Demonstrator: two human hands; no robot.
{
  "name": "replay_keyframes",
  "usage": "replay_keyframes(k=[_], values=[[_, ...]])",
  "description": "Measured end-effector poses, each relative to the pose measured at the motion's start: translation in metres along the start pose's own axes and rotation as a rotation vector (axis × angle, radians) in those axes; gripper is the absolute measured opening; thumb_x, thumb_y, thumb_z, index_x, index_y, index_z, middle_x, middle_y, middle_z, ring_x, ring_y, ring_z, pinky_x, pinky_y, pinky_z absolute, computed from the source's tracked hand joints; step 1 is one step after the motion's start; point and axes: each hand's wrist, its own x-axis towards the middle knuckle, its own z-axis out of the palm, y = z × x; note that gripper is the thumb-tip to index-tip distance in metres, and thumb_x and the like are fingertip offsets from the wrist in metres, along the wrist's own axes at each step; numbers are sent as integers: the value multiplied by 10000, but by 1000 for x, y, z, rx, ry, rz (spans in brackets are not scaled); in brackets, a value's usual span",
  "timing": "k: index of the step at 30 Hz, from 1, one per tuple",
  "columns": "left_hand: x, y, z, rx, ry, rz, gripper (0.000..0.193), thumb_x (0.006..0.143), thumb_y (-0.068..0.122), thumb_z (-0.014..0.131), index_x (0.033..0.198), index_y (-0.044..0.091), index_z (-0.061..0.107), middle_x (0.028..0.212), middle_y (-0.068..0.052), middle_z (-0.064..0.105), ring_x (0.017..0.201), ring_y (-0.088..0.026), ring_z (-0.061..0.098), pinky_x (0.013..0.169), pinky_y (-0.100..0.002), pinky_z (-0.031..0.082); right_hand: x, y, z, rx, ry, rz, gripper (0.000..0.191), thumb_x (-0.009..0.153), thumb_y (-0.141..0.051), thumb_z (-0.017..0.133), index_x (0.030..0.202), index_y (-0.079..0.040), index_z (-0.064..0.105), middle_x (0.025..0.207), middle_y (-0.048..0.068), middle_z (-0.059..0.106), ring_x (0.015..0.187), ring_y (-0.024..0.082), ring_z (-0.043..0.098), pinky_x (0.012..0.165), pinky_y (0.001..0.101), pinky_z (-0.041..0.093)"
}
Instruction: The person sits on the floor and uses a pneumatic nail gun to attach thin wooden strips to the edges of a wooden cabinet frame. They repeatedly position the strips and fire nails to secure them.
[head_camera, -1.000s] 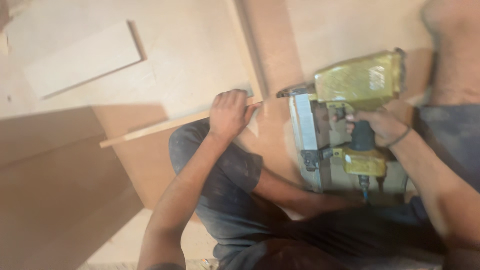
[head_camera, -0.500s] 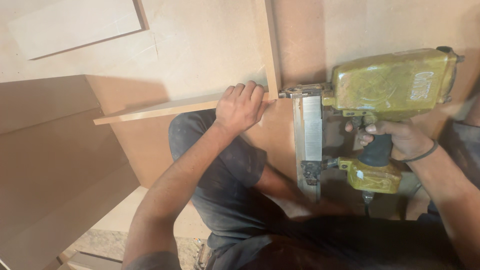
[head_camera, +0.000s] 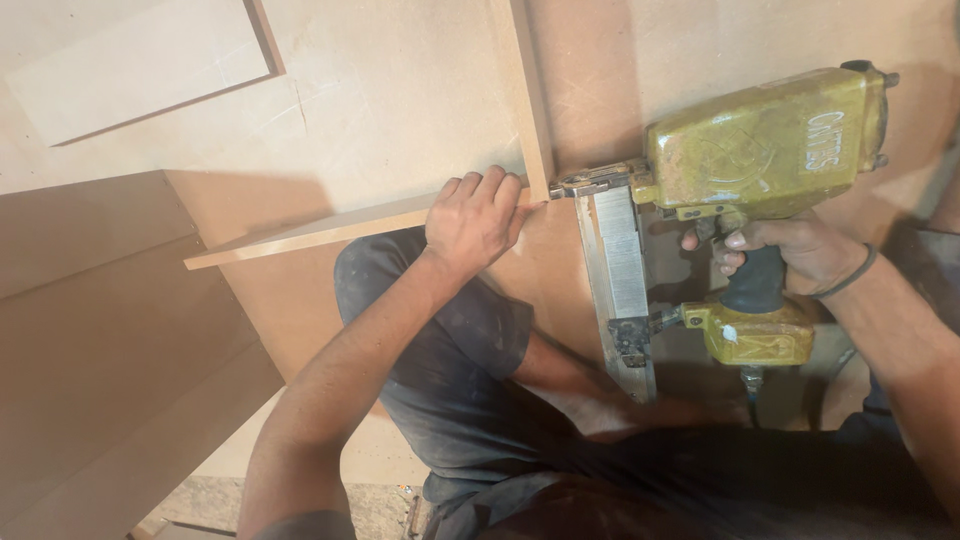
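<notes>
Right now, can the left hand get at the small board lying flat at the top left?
Probably yes. The left hand grips the thin strip, and only bare panel lies between it and the small board. It would need to release the strip first.

Bare forearms, dusty dark-grey clothing (head_camera: 470, 400) — a thin dark wristband (head_camera: 848, 277) on the right.

Left hand (head_camera: 473, 222) curling palm-down, fingers (head_camera: 480, 187) bent over and gripping, knuckles facing up, thumb tucked beneath out of sight. Left forearm running down-left from wrist, elbow bending low. Right hand (head_camera: 785, 250) lying well apart to right of left hand, wrapping closed in fist grip, fingertips showing at its left side. Dark band circling right wrist. Right forearm angling down-right from wrist.
</notes>
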Motion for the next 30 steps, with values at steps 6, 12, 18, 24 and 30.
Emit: replay_keyframes(k=[6, 12, 18, 24, 30], values=[[0, 0, -1, -29, -15, -13, 265, 959, 376, 710, 976, 121, 638, 904, -33, 623, 738, -212, 614, 675, -361, 488, 1, 0, -1, 11, -13, 7, 489, 868, -71, 707, 1324, 63, 593, 1141, 273, 701, 745, 146, 604, 671, 303, 552], [-4, -3, 2, -21, 32, -8, 428, 945, 350, 725, 1255, 81, 603, 1102, -47, 691, 795, -204, 652, 713, -343, 504, 1, -1, -1, -32, 34, 23, 456, 867, -62, 713, 1291, 65, 604, 1106, 266, 707, 724, 158, 608, 655, 318, 546], [-7, -4, 4, 13, 123, 64, 608, 985, 312, 733, 1520, 164, 485, 1224, -23, 707, 773, -151, 610, 705, -296, 479, 3, -2, 1, -31, 16, 5, 472, 853, -58, 717, 1294, 73, 610, 1092, 266, 708, 717, 165, 602, 641, 321, 540], [-5, -2, 2, 54, 98, 92, 626, 1017, 327, 742, 1575, 242, 472, 1023, 49, 660, 747, -125, 567, 674, -285, 446, 2, -2, 2, -52, 29, -3, 493, 855, -50, 691, 1323, 75, 600, 1104, 286, 707, 722, 158, 587, 656, 317, 538], [-5, -4, 2, 85, 146, 120, 606, 1033, 334, 727, 1574, 217, 480, 995, 43, 644, 764, -130, 562, 682, -290, 444, 2, 0, -1, -12, 19, 41, 485, 856, -25, 657, 1326, 72, 590, 1126, 295, 710, 727, 163, 581, 674, 331, 533]])
